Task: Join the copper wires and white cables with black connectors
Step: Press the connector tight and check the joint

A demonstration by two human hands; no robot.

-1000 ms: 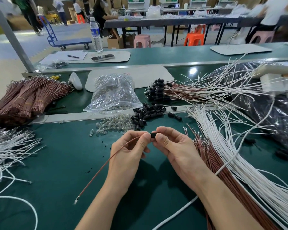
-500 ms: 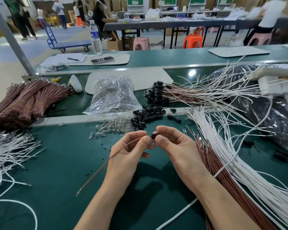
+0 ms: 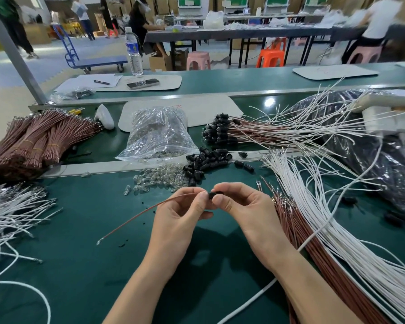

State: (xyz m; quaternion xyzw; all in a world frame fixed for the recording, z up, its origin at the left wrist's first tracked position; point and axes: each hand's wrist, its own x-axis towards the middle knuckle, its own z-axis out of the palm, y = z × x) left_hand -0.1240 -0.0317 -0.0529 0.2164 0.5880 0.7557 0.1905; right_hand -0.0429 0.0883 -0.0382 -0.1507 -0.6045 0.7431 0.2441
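I have both hands up close together over the green bench top, fingertips nearly meeting. The left hand pinches a single copper wire between thumb and forefinger, right at the wire's near end. The right hand pinches a small black connector between thumb and curled fingers. The connector sits in the narrow gap between the two hands, just beside the left thumb tip. I cannot tell whether the wire's end is already inside it; my fingers cover that spot.

From the left hand the copper wire runs away to the left and toward me, and its far tip, with a small metal end, lies low by the bench top, well out from the left wrist.

Just beyond the fingertips lies a loose heap of black connectors, and beside it, beyond the left hand, a scatter of small clear glass bulbs. Farther out past those sits a clear plastic bag.

Just to the right of the right hand runs a sheaf of loose copper wires, with white cables fanned over and beyond it. Past the heap, beyond the right hand, lie wires already capped with black connectors. Well off to the left of the left hand are tied copper bundles and more white cables.
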